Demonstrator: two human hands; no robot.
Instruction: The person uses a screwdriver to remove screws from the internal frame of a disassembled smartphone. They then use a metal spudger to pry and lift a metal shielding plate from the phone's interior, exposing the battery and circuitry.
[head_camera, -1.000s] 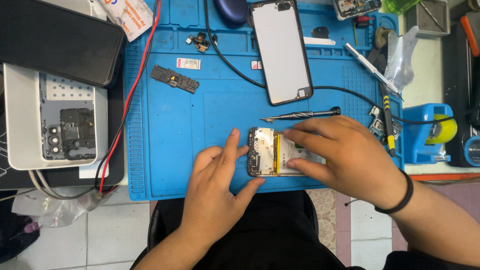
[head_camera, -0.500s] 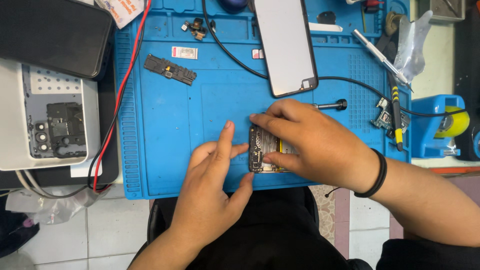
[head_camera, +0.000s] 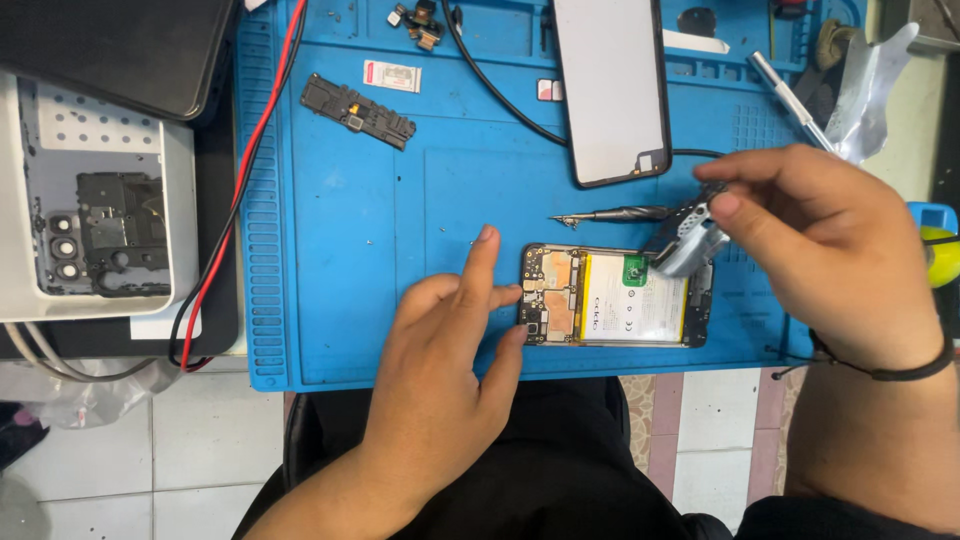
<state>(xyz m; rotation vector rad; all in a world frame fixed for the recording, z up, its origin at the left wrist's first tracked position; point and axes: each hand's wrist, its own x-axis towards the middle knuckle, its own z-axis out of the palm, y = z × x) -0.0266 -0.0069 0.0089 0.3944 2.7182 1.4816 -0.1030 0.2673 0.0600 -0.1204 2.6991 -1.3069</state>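
An opened phone (head_camera: 612, 296) lies on the blue work mat (head_camera: 350, 260), showing its circuit board and a white battery with yellow edges. My left hand (head_camera: 450, 350) rests at the phone's left end, fingertips touching its edge. My right hand (head_camera: 820, 240) hovers above the phone's right end and pinches a small grey metal part (head_camera: 685, 238) between thumb and fingers. A screwdriver (head_camera: 615, 214) lies on the mat just behind the phone.
A phone screen panel (head_camera: 612, 88) lies face up at the back of the mat, next to a black cable (head_camera: 500, 95). A black plastic strip (head_camera: 357, 110) and small parts lie at back left. A white phone back cover (head_camera: 95, 215) and red wire (head_camera: 235, 230) sit left.
My right hand has lifted off the phone and moved right, now holding a grey metal part. The battery is uncovered. My left hand stays at the phone's left end.
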